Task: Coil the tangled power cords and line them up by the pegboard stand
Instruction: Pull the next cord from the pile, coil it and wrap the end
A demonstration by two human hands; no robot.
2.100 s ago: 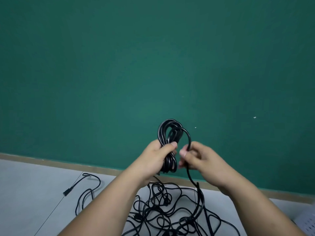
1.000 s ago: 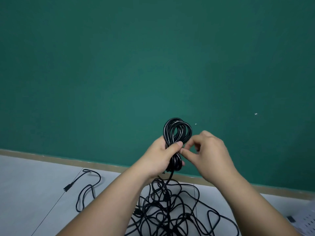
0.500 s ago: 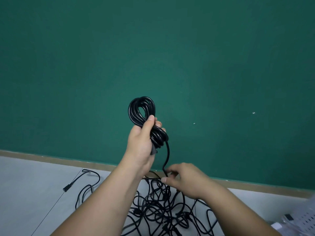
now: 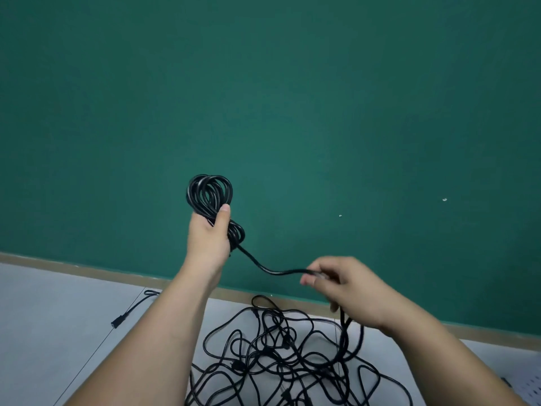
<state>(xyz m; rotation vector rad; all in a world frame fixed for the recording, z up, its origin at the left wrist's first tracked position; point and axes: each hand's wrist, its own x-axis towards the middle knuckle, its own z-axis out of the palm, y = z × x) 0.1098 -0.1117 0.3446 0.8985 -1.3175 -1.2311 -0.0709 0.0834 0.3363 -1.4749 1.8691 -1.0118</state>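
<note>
The pull could go wrong. The right hand (image 4: 348, 285) pinches the cord (image 4: 272, 269), which runs down from it into the pile (image 4: 278, 353) on the floor (image 4: 58, 332). If the cord is caught under other loops, a hard pull may drag the pile up or make a tight knot. The coil (image 4: 209, 191) could slip too, for the left hand (image 4: 209, 238) grips it only at the middle, thumb pressed over it (the top loops stick out free above the thumb). The coil is black, shiny and thin, wound in many rounds, held up in front of the green wall (image 4: 263, 98). The pile is a loose mess of black loops, low between the arms.
</note>
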